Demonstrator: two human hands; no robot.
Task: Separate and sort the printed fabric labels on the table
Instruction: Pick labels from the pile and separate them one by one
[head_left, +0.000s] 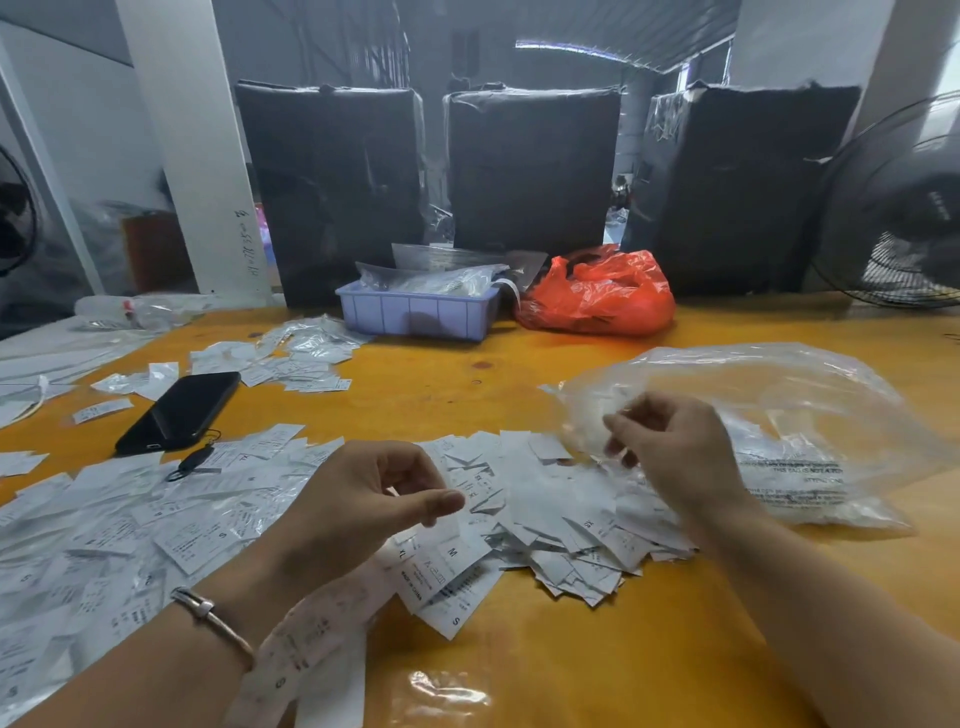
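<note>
White labels (561, 525) lie heaped across the near half of the table (571, 649), pointing every way, with no shared long axis. The left hand (363, 499) pinches a small bunch of labels (441, 566) between thumb and curled fingers; they hang fanned, long axes running from the thumb down toward the near edge. The right hand (670, 441) has its fingers curled at the mouth of a clear bag (779, 415) lying right of the heap; whether it grips the film, I cannot tell. A phone (179, 410) lies far left.
</note>
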